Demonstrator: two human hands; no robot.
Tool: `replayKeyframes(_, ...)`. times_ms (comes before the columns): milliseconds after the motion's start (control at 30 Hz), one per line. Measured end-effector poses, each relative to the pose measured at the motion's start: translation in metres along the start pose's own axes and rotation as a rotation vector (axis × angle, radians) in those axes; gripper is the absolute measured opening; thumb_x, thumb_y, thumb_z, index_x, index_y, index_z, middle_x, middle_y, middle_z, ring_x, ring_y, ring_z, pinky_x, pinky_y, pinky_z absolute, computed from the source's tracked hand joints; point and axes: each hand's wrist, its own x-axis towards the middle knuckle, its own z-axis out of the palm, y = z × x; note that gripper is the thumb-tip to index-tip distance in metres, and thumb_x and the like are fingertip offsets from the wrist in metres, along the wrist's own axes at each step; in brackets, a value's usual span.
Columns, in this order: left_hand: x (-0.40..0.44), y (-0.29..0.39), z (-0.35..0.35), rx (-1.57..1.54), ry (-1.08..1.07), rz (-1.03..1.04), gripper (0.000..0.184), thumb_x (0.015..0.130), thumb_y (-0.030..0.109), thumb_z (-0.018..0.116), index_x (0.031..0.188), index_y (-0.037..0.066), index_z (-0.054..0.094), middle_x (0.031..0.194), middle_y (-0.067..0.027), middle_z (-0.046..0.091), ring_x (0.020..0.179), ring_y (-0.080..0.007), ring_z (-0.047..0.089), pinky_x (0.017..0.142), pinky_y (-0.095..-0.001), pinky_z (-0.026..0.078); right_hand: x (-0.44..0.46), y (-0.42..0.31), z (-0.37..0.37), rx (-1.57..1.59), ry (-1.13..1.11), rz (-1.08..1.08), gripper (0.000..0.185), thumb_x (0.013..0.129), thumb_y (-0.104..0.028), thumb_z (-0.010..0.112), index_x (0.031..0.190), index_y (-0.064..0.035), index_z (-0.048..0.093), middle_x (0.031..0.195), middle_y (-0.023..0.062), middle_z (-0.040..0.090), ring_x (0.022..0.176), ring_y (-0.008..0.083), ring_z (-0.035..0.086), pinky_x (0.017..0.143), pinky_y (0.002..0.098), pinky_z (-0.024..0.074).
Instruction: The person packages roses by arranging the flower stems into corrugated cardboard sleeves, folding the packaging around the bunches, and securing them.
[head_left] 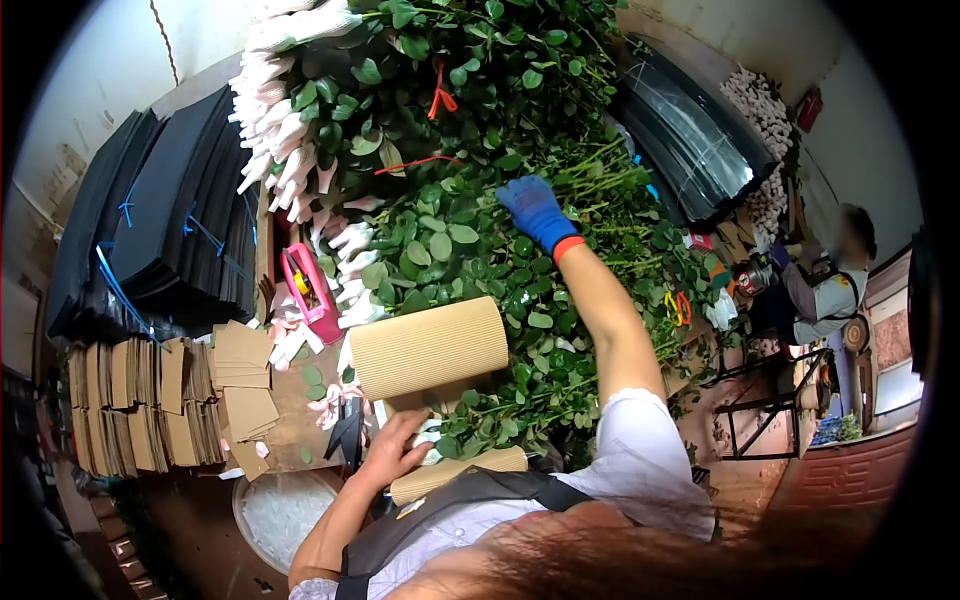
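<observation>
My right hand (pixel 535 210), in a blue glove with a red cuff, rests on the leafy green stems (pixel 440 235) heaped over the table; its fingers are hidden by the blur and leaves. My bare left hand (pixel 393 447) lies near the front edge with its fingers on a white-netted flower head (pixel 428 440), beside the corrugated cardboard. One corrugated cardboard roll (pixel 430 348) lies above that hand, and another corrugated piece (pixel 460 474) is against my apron. Many white-netted flower heads (pixel 290 135) line the left side of the stems.
Cardboard pieces (pixel 145 410) and dark sheets (pixel 170 210) are stacked at left. Near them are a pink tool (pixel 312 290) and black scissors (pixel 347 432). Yellow-red scissors (pixel 678 308) lie right. A white tub (pixel 285 520) stands below left. Another person (pixel 825 290) is at far right.
</observation>
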Motion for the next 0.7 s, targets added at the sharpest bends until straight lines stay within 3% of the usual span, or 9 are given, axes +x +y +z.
replayKeyframes(167,0.0,0.0,0.0,-0.019,0.003,0.005,0.053,0.087,0.014,0.074,0.137,0.005,0.056,0.124,-0.0178,0.058,0.109,-0.0356,0.062,0.089,-0.0387,0.052,-0.006,0.047,-0.102,0.085,0.205,0.124,0.036,0.072,-0.005,0.067,0.107,-0.0171,0.066,0.096,0.0097,0.066,0.095,0.0333,0.064,0.081,0.0453,0.0524)
replayKeyframes(233,-0.001,-0.002,0.001,-0.006,-0.005,0.006,0.054,0.088,0.015,0.074,0.137,0.005,0.056,0.124,-0.0182,0.058,0.11,-0.0381,0.06,0.091,-0.0405,0.051,-0.002,0.08,-0.115,0.166,0.632,0.067,0.042,0.072,-0.003,0.067,0.111,-0.0187,0.068,0.098,0.0087,0.066,0.095,0.0324,0.063,0.08,0.0456,0.0521)
replayKeyframes(300,-0.001,-0.006,0.003,-0.015,0.006,0.024,0.053,0.088,0.016,0.073,0.137,0.005,0.056,0.124,-0.0175,0.058,0.109,-0.0358,0.061,0.089,-0.0391,0.051,-0.001,0.088,-0.156,0.043,0.718,0.19,0.049,0.071,-0.002,0.068,0.117,-0.0186,0.068,0.1,0.0067,0.066,0.093,0.0317,0.063,0.081,0.0437,0.0528)
replayKeyframes(400,-0.001,-0.004,0.003,-0.011,0.005,0.02,0.053,0.089,0.017,0.073,0.138,0.005,0.055,0.125,-0.0168,0.057,0.106,-0.0329,0.062,0.086,-0.037,0.053,-0.003,0.081,-0.175,-0.068,0.738,0.282,0.047,0.073,-0.004,0.068,0.118,-0.0195,0.068,0.113,0.0085,0.065,0.104,0.0325,0.06,0.09,0.0442,0.0513)
replayKeyframes(500,-0.002,-0.005,0.003,0.005,0.001,0.022,0.053,0.09,0.017,0.072,0.139,0.005,0.055,0.126,-0.0156,0.057,0.103,-0.03,0.063,0.083,-0.0351,0.054,-0.031,0.037,-0.128,-0.243,0.615,0.2,0.045,0.077,-0.007,0.066,0.119,-0.022,0.067,0.129,0.012,0.059,0.119,0.0343,0.054,0.101,0.0482,0.0456)
replayKeyframes(533,-0.004,-0.005,0.003,0.0,-0.004,0.012,0.053,0.09,0.017,0.072,0.139,0.005,0.055,0.126,-0.0155,0.057,0.103,-0.0299,0.063,0.083,-0.035,0.054,-0.054,0.023,-0.085,-0.184,0.451,0.146,0.044,0.081,-0.008,0.062,0.121,-0.0243,0.066,0.14,0.0141,0.051,0.128,0.036,0.047,0.108,0.0524,0.0395)
replayKeyframes(600,-0.003,-0.006,0.004,-0.013,-0.007,-0.004,0.053,0.09,0.017,0.072,0.139,0.005,0.055,0.126,-0.0152,0.056,0.102,-0.0296,0.063,0.083,-0.0348,0.054,-0.109,-0.012,-0.044,-0.077,-0.115,0.051,0.042,0.087,-0.01,0.059,0.127,-0.0241,0.064,0.148,0.0139,0.047,0.131,0.0361,0.047,0.106,0.0512,0.0415)
replayKeyframes(667,-0.002,-0.006,0.004,-0.002,0.008,0.023,0.054,0.09,0.017,0.072,0.139,0.005,0.055,0.126,-0.0152,0.056,0.103,-0.0294,0.063,0.083,-0.0347,0.054,-0.142,-0.037,-0.044,0.181,-0.472,0.114,0.04,0.088,-0.02,0.061,0.129,-0.0232,0.062,0.145,0.012,0.052,0.118,0.0321,0.06,0.096,0.0464,0.0497)
replayKeyframes(700,-0.002,-0.006,0.004,0.004,0.007,0.036,0.054,0.09,0.017,0.072,0.139,0.006,0.055,0.126,-0.0152,0.056,0.103,-0.0293,0.063,0.083,-0.0346,0.054,-0.16,-0.043,-0.034,0.161,-0.356,0.111,0.036,0.089,-0.02,0.061,0.125,-0.0212,0.063,0.136,0.009,0.059,0.109,0.0285,0.065,0.091,0.0423,0.0524)
